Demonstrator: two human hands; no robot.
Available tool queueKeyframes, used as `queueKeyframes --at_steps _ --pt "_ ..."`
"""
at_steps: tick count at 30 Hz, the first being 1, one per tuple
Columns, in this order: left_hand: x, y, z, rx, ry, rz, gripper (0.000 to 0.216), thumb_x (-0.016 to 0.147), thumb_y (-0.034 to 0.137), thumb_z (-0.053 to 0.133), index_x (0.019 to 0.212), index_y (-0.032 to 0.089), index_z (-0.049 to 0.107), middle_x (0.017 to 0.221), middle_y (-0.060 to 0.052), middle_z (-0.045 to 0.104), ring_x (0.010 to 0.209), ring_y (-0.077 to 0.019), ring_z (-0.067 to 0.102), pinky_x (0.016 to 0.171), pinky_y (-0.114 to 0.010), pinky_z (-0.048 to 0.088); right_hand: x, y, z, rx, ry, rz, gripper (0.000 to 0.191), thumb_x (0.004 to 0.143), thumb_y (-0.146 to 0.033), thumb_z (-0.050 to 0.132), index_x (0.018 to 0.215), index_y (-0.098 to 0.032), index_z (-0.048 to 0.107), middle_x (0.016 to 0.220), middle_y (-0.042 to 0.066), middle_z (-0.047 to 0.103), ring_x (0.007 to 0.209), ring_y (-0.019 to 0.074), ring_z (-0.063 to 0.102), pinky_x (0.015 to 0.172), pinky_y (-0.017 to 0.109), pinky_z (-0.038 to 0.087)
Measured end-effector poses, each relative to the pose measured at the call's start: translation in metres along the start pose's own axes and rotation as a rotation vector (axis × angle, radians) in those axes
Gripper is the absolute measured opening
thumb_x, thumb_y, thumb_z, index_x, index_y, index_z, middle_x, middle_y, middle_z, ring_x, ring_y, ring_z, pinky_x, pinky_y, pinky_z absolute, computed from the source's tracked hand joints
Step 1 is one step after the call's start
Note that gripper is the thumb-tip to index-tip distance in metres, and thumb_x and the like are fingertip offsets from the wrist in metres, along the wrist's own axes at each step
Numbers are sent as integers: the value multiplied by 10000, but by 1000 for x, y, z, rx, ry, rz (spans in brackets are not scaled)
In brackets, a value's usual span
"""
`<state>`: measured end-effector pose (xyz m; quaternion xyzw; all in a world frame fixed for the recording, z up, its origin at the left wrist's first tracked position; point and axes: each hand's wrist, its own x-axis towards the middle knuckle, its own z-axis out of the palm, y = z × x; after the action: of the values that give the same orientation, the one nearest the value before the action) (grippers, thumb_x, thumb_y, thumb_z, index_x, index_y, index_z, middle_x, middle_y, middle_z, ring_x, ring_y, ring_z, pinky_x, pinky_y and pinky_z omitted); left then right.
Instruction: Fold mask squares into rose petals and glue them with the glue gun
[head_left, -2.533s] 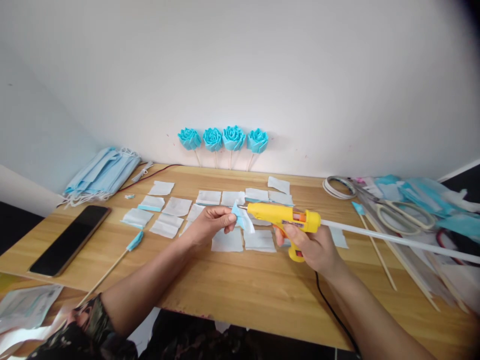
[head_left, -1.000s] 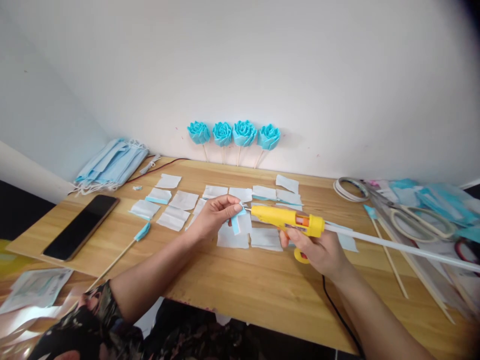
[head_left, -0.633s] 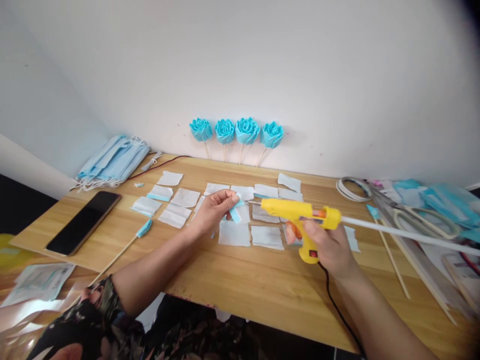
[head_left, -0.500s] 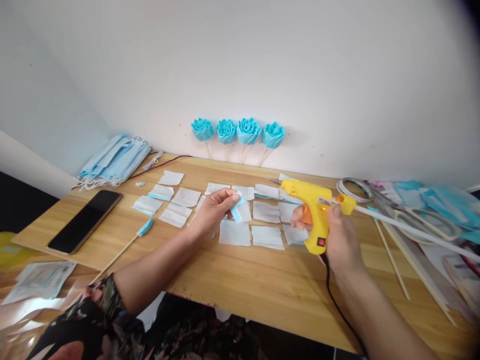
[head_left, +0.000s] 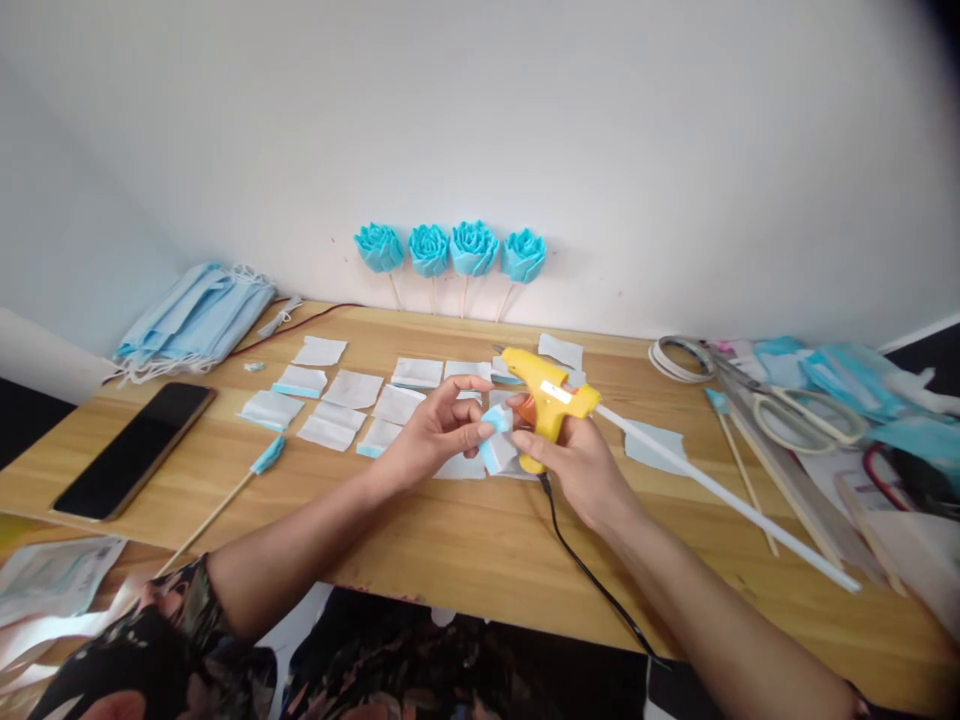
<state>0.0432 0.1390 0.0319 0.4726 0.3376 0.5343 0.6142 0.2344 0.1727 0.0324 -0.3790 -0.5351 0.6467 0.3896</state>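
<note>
One blue piece (head_left: pixel 495 447), left hand (head_left: pixel 431 440), right hand (head_left: pixel 583 466), gun (head_left: pixel 551 393)

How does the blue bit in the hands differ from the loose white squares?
The small folded blue fabric piece is held up between left hand and right hand, which grips the yellow glue gun; the flat white fabric squares lie unfolded on the wooden table. Both seem similar fabric.

Glue gun (head_left: pixel 547 395) handle hidden behind right grip (head_left: pixel 581 465).
</note>
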Motion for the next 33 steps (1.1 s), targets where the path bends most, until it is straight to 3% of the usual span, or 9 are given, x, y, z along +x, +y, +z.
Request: queueKeyframes --at_steps 6,10,13,15,18,22,27,30,33 --pt "-2 0 7 75 -11 -40 486 822 307 755 1201 211 467 679 56 555 579 -80 503 578 -224 416 -1 -1 2 -68 44 -81 308 723 -346 802 974 -238 660 998 35 686 895 192 636 807 361 543" --pt "-2 -1 4 164 7 -112 497 828 367 738 1237 184 522 652 56 550 571 -88 510 599 -244 421 1 -2 0 -65 49 -110 258 743 -354 785 940 -231 672 1007 44 691 928 198 641 786 349 551" --pt "-1 -3 0 225 3 -174 343 828 441 715 1005 151 667 629 27 581 568 -84 504 590 -239 404 2 -1 -2 -63 82 -117 311 726 -356 793 978 -225 665 1019 42 693 903 190 643 766 342 558" --pt "-1 -2 -1 265 -3 -209 325 816 460 716 779 139 683 617 7 602 561 -77 486 581 -231 392 2 -1 -3 -86 88 -121 307 720 -354 793 964 -218 667 1002 38 696 850 175 639 730 327 552" --pt "-1 1 0 281 33 -203 347 805 454 723 661 142 673 603 2 611 555 -73 471 582 -226 394 2 -1 -6 -146 97 -140 255 758 -373 771 942 -213 696 960 34 696 782 150 619 659 284 522" --pt "0 6 -3 248 165 -103 340 827 442 699 654 150 680 642 -7 632 579 -81 500 611 -235 419 3 -5 -13 -136 221 -177 269 817 -437 726 978 -221 723 912 30 697 714 127 599 563 233 471" --pt "2 3 -6 158 250 -59 344 837 486 687 814 146 734 783 -40 675 628 -91 517 619 -247 440 4 -8 -18 -93 248 -220 270 810 -439 745 971 -224 725 947 36 715 791 148 641 614 232 503" --pt "2 -1 -6 137 191 -71 436 819 534 695 1013 147 747 918 -79 695 720 -125 572 612 -256 458 4 -5 -19 -127 227 -181 265 811 -431 752 971 -220 730 899 26 715 725 133 617 551 216 466" --pt "2 -2 -3 151 81 -114 490 799 579 697 1020 145 747 843 -66 689 688 -124 581 596 -255 464 3 -1 -18 -142 176 -194 256 817 -423 749 966 -216 730 915 26 722 748 142 627 592 230 493"
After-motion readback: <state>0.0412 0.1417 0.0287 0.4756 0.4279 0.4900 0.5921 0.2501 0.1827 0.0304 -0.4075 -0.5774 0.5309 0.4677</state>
